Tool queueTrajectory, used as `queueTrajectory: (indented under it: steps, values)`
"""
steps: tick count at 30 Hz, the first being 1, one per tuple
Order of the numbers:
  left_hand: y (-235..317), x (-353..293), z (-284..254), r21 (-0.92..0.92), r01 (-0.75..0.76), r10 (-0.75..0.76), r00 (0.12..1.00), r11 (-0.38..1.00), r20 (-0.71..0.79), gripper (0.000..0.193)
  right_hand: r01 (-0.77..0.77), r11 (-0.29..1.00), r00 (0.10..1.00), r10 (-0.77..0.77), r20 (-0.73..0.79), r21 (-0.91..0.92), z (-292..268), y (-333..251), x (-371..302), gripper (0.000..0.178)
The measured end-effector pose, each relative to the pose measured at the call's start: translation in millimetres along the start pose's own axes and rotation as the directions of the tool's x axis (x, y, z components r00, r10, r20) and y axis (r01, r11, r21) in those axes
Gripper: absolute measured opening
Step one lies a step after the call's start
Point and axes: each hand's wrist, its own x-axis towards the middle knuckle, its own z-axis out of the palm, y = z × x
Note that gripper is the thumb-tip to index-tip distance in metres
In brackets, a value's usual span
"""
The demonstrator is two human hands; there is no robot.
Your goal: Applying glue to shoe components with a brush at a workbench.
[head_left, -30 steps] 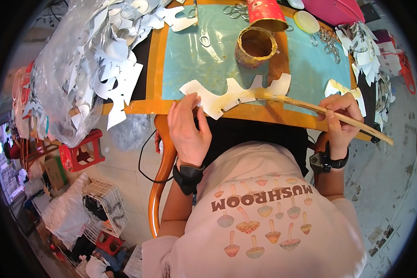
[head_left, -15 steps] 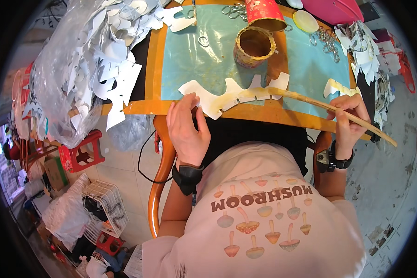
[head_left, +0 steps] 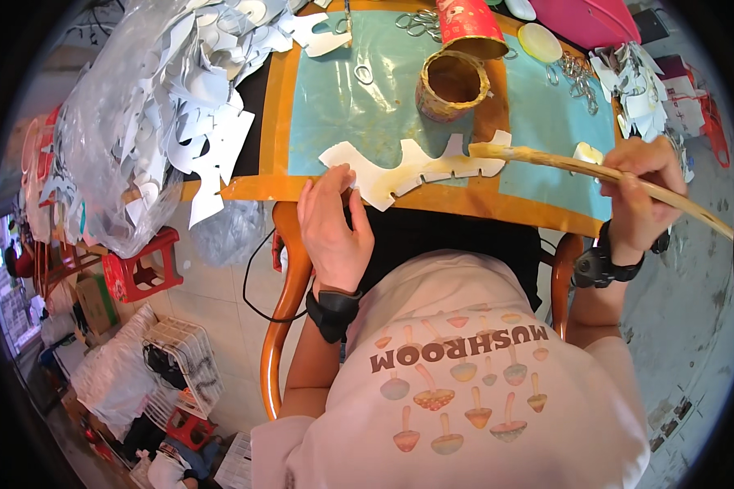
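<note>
A small handcraft workshop is suggested. The tabletop (head_left: pixel 257 189) is covered by a blue-green sheet (head_left: pixel 334 90) bordered with brown tape (head_left: pixel 538 210); a residue-caked tub (head_left: pixel 442 104) is stood on it, and a yellow-smeared cut-out (head_left: pixel 375 177) is laid along the near edge. White pieces (head_left: pixel 204 90) are heaped in clear plastic (head_left: pixel 98 155) beyond the left edge, and more pieces (head_left: pixel 640 85) are stacked by the right edge. Ring-shaped metal parts (head_left: pixel 579 77) are bunched near the far right corner. Stained flooring (head_left: pixel 669 350) is seen beyond.
</note>
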Motion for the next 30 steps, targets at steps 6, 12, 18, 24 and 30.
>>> queueTrajectory:
  steps: [6, 12, 18, 24, 30]
  values:
    - [-2.5, -2.3, 0.7, 0.016, -0.008, 0.008, 1.0, 1.0, -0.004, 0.032, -0.111, 0.993, 0.991, 0.113, 0.068, -0.025, 10.7, 24.0, -14.4, 0.009]
    - [-1.9, -0.3, 1.4, -0.006, -0.024, 0.023, 1.0, 1.0, -0.005, 0.032, -0.14, 0.99, 0.988, 0.138, -0.071, -0.029, -5.7, 17.1, -18.4, 0.011]
    - [-0.9, -0.9, -0.4, 0.011, -0.013, 0.013, 1.0, 1.0, 0.002, 0.032, -0.15, 0.988, 0.988, 0.148, -0.044, -0.048, 1.9, 22.5, -23.1, 0.011]
    - [-0.6, 1.8, 0.8, 0.029, -0.039, 0.039, 0.999, 0.999, -0.007, 0.031, -0.122, 0.987, 0.987, 0.11, -0.113, -0.104, -14.3, 21.4, -24.7, 0.008]
    - [-0.8, -0.6, 0.4, 0.032, -0.036, 0.037, 0.999, 0.999, -0.018, 0.031, -0.144, 0.989, 0.989, 0.143, -0.035, -0.015, 4.1, 26.1, -27.2, 0.008]
